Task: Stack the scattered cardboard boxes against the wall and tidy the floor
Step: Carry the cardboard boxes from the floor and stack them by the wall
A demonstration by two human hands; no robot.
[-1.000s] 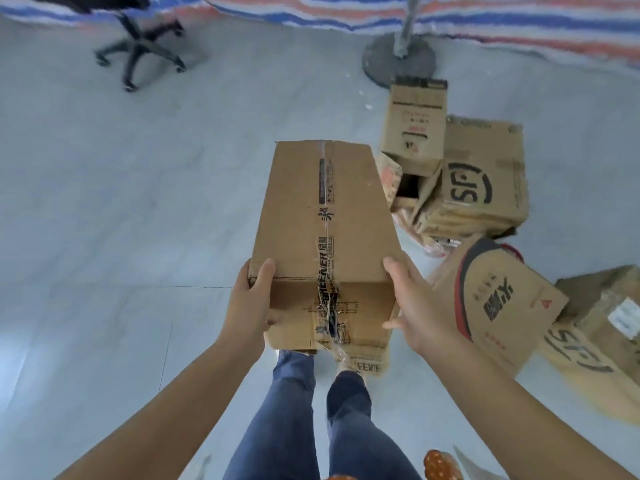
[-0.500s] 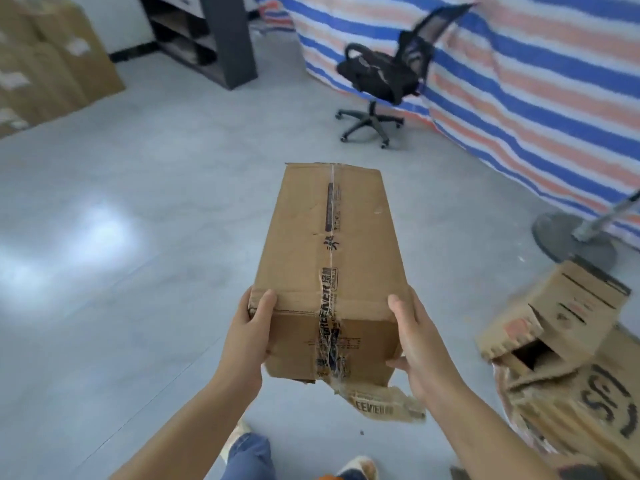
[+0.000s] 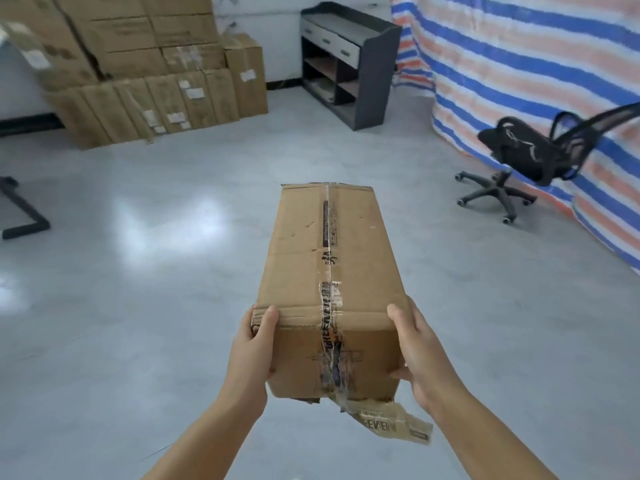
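The view has swung off the scattered pile and onto the stack of boxes (image 3: 138, 74) at the far wall, so this looks like the carry leg, with the drop-off ahead across bare floor (image 3: 138, 271). One long box (image 3: 332, 289) rides in mid-air, the left hand (image 3: 254, 344) and right hand (image 3: 420, 355) gripping its near end, fingers curled round the sides. Count: one carried box, one chair (image 3: 533, 161), one shelf unit (image 3: 346, 60); the blurred stack I can't count.

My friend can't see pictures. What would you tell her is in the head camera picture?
Two bare hands, left hand and right hand, hold a long brown cardboard box with torn tape above a shiny grey floor. Ahead, a stack of brown cardboard boxes stands against the white wall, with a dark shelf unit and a black office chair to the right.
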